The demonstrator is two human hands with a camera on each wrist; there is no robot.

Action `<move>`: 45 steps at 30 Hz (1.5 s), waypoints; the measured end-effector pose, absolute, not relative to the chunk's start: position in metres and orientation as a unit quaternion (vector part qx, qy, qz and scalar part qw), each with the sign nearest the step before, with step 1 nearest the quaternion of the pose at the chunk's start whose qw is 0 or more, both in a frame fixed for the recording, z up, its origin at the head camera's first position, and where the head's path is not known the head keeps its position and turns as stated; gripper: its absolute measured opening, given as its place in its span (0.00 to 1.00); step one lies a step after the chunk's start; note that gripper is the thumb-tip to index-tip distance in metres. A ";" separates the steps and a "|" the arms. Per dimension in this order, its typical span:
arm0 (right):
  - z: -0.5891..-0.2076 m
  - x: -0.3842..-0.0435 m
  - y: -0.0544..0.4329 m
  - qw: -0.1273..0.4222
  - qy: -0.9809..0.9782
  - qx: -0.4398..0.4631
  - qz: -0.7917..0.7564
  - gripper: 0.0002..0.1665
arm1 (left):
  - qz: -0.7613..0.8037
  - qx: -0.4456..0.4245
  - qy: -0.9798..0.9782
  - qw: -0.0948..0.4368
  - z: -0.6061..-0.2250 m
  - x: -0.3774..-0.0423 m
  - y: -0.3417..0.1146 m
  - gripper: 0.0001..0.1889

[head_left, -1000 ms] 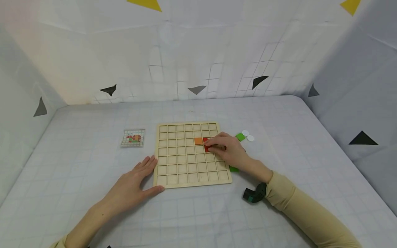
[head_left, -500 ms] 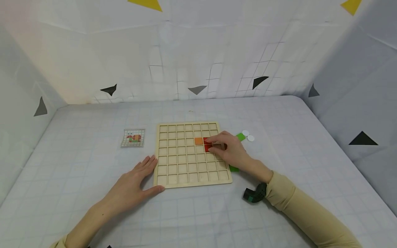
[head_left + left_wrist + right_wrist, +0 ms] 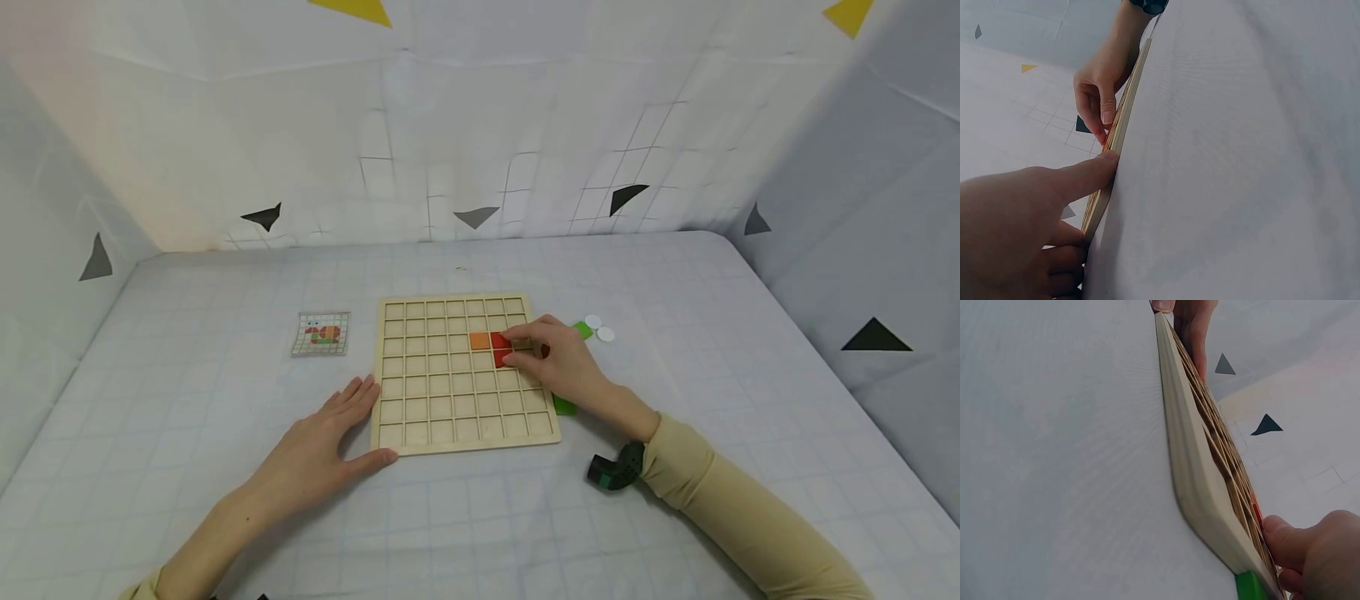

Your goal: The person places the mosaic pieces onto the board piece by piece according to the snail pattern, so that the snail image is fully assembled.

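A wooden grid board (image 3: 438,408) lies on the table. My left hand (image 3: 315,446) rests at its left side, fingertips along the left edge and thumb at the near left corner. In the board's cells are an orange square tile (image 3: 480,341) and, just right of it, two red tiles (image 3: 502,359), one above the other. My right hand (image 3: 566,358) is over the right part of the board, forefinger at the upper red tile and thumb at the lower one, the two tips apart. In the right wrist view the thumb (image 3: 1279,534) sits beside the red tile (image 3: 1257,511).
A small picture card (image 3: 324,334) with a red, orange and green pattern lies left of the board. Right of the board are two white discs (image 3: 605,334) and green pieces (image 3: 566,407), one right at the board's edge. White sheeting with dark triangles stands behind.
My right fingertips have shifted slightly right, and more of the red tiles shows. The left hand and the board have stayed in place.
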State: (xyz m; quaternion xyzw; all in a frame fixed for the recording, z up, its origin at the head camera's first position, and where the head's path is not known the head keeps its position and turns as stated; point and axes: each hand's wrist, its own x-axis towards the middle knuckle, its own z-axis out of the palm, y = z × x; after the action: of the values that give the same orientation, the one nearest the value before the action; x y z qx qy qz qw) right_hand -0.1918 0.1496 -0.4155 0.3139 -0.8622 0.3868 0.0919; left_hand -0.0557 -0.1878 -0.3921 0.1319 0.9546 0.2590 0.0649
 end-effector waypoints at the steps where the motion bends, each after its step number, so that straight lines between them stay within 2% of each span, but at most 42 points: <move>1: -0.415 -0.191 0.149 0.090 -0.863 0.312 0.387 0.19 | 0.259 0.131 0.955 0.065 -0.392 -0.056 -0.188 0.49; 9: -0.412 -0.192 0.149 0.091 -0.871 0.314 0.367 0.19 | 0.256 0.130 0.956 0.063 -0.393 -0.055 -0.188 0.49; 15: -0.399 -0.198 0.168 0.105 -0.870 0.311 0.367 0.18 | 0.262 0.133 0.954 0.062 -0.394 -0.056 -0.186 0.49; 23: -0.386 -0.194 0.211 0.055 -0.892 0.248 0.375 0.14 | 0.253 0.130 0.957 0.063 -0.391 -0.056 -0.186 0.49; 29: -0.391 -0.192 0.227 0.078 -0.897 0.246 0.358 0.14 | 0.253 0.129 0.957 0.063 -0.389 -0.056 -0.186 0.48; 36: -0.404 -0.192 0.232 0.068 -0.899 0.230 0.367 0.16 | 0.258 0.130 0.955 0.065 -0.390 -0.055 -0.186 0.49; 45: -0.415 -0.193 0.232 0.121 -0.897 0.232 0.356 0.15 | 0.254 0.131 0.956 0.065 -0.389 -0.055 -0.186 0.48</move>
State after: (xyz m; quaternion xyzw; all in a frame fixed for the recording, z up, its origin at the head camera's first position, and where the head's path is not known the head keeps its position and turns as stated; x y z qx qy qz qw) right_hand -0.1934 0.2316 -0.4150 0.2316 -0.8972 0.3558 0.1214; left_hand -0.0554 -0.1862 -0.3892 0.1313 0.9560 0.2543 0.0654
